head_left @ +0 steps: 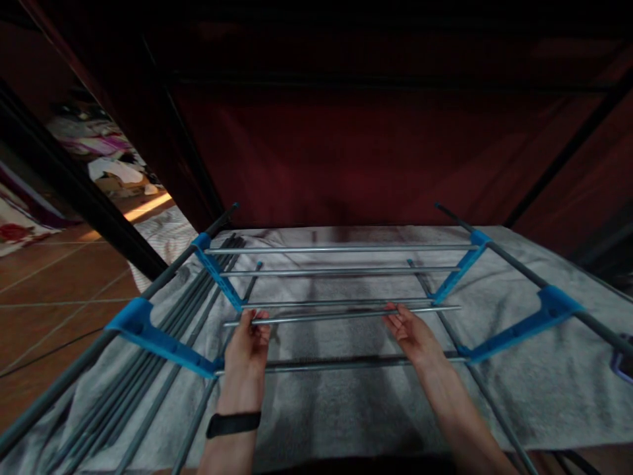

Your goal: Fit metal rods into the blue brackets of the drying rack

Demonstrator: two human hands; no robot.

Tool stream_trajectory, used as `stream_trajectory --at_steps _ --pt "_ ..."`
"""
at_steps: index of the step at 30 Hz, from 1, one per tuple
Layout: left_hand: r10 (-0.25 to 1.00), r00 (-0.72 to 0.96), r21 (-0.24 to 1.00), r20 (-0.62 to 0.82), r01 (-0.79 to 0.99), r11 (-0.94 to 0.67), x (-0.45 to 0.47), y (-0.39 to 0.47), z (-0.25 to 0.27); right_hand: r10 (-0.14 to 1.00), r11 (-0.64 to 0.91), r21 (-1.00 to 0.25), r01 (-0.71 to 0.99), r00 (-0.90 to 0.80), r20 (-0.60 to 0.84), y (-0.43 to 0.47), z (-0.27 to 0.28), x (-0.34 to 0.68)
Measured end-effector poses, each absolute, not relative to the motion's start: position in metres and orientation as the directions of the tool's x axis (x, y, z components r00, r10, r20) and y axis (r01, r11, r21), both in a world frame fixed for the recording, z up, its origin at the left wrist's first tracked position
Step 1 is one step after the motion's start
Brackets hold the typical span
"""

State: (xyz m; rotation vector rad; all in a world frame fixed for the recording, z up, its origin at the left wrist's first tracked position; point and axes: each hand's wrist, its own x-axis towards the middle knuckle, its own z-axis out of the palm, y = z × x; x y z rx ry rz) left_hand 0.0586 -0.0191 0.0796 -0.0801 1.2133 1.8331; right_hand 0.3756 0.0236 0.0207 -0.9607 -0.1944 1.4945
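Observation:
A loose grey metal rod (326, 316) lies crosswise in both my hands. My left hand (252, 336), with a dark band on its wrist, grips the rod near its left end. Toward the other end my right hand (408, 330) pinches it between thumb and fingers. Around the hands stands a rack frame of grey tubes with blue plastic brackets. The left near bracket (165, 343) and right near bracket (524, 324) are joined low down by a cross rod (341, 363). Several cross rods, such as the top one (341, 249), span the far left bracket (217, 272) and far right bracket (459, 268).
Several spare tubes (163, 330) lie in a bundle on the grey cloth (326, 409) at the left. A dark red panel (346, 158) rises behind the frame. Tiled floor (64, 270) and piled cloths (99, 145) show at the left. A purple-edged object (620, 363) is at the right edge.

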Motion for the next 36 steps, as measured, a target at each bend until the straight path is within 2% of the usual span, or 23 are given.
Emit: stream_trajectory --at_steps 4,9,16,19,29,33,36 --pt "0.715 -0.43 0.621 -0.551 -0.783 0.008 0.083 -0.019 0.074 0.893 -0.237 -0.602 -0.762 0.073 -0.445 0.02 0.025 0.363" --pt "0.808 -0.343 0.629 -0.478 -0.776 0.043 0.113 -0.021 0.066 0.921 -0.241 -0.601 -0.762 0.015 -0.389 0.016 0.028 0.355" --pt "0.863 -0.129 0.598 -0.488 -0.769 0.223 0.141 -0.025 0.059 0.941 -0.263 -0.618 -0.741 -0.056 -0.334 0.008 0.031 0.337" --pt "0.862 -0.142 0.598 -0.487 -0.773 0.211 0.139 -0.025 0.06 0.931 -0.274 -0.615 -0.74 -0.045 -0.362 0.01 0.033 0.336" --pt "0.858 -0.326 0.664 -0.397 -0.747 0.024 0.104 -0.012 0.075 0.897 -0.199 -0.628 -0.752 0.119 -0.427 0.027 0.04 0.373" --pt "0.87 -0.332 0.655 -0.364 -0.756 -0.015 0.103 -0.009 0.073 0.86 -0.18 -0.613 -0.77 0.179 -0.477 0.03 0.044 0.386" --pt "0.891 -0.286 0.653 -0.352 -0.757 0.014 0.114 -0.011 0.07 0.849 -0.172 -0.62 -0.766 0.204 -0.487 0.031 0.044 0.389"
